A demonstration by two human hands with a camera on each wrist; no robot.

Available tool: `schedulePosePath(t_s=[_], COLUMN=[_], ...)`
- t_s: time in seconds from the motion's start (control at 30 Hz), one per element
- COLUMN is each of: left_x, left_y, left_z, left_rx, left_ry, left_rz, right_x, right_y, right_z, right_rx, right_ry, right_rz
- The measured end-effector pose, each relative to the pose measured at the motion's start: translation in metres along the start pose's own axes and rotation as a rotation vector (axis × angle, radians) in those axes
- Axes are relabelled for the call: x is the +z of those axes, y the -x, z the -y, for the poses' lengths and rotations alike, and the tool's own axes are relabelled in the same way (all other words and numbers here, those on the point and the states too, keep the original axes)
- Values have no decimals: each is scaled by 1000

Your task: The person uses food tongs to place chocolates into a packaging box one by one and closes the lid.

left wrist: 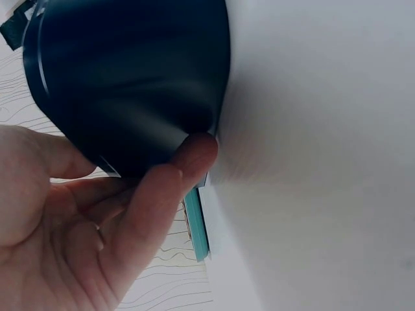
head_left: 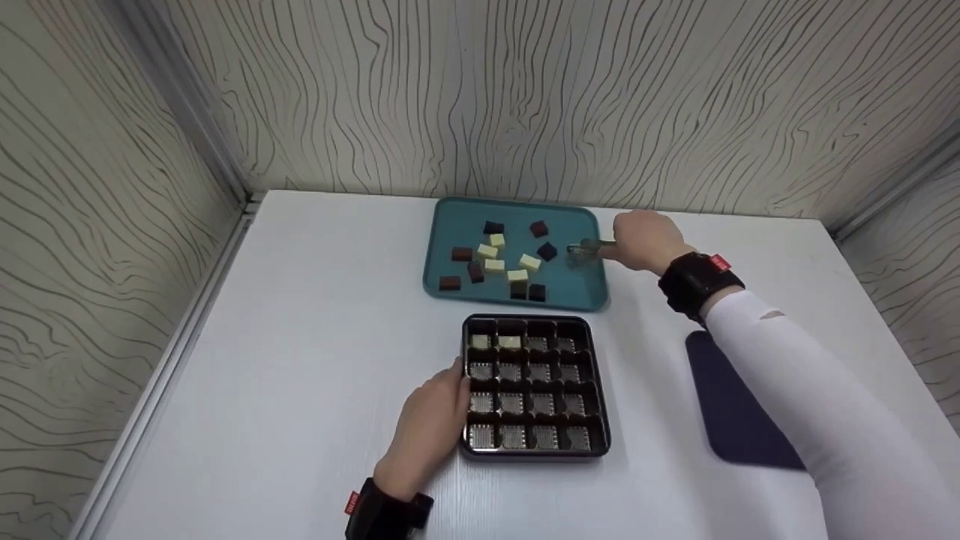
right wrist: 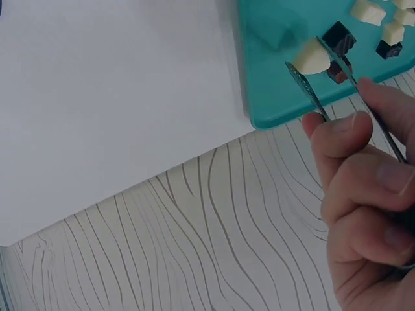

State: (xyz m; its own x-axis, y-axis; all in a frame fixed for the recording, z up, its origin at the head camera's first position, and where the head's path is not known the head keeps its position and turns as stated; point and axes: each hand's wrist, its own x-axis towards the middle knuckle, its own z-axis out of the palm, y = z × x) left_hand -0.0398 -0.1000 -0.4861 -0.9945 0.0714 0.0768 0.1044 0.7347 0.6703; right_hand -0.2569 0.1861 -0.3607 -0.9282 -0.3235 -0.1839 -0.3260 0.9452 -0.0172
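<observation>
The right hand (head_left: 646, 238) had its fingers pinched on slim tongs (right wrist: 308, 92); a cream cube (right wrist: 312, 58) sat between the tips, just ahead of those fingers — over the teal tray (head_left: 450, 225), whose loose cubes (head_left: 494, 265) lay left of them. The left hand (head_left: 427, 412) clasped the compartment box (head_left: 534, 454) — two pale cubes (head_left: 510, 343) sat beyond its fingertips.

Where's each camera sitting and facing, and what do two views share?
Head: on the person's head, facing forward and down at the teal tray and divided box; left hand, right hand and right sleeve show.
Left wrist: on that wrist, facing the divided box's dark side; the left hand shows.
Right wrist: on that wrist, facing the tweezers over the teal tray; the right hand shows.
Shared: head and right wrist both show the tweezers, right hand and teal tray.
</observation>
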Motion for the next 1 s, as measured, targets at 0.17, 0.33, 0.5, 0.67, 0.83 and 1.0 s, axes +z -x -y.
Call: schedulePosePath(t_s=[0.17,0.33,0.5,0.67,0.83,1.0], left_x=[0,0,-1,-2,-1,-1], left_y=[0,2,2,1,0,1], left_z=[0,1,1,0,1,0], left_rx=[1,-18,-17,-4,-4,-2], left_ry=[-1,8,1,-11,-6,1], left_rz=[8,29,34,32,28,23], right_x=[-20,-34,-39,-38,-35,-30], right_y=[21,43,63,73,75,71], right_z=[1,11,27,45,58,67], right_rx=[-69,-234,-420,-568,-629,-646], right_ry=[21,80,139,239,327,386], right_rz=[1,21,36,28,22,43])
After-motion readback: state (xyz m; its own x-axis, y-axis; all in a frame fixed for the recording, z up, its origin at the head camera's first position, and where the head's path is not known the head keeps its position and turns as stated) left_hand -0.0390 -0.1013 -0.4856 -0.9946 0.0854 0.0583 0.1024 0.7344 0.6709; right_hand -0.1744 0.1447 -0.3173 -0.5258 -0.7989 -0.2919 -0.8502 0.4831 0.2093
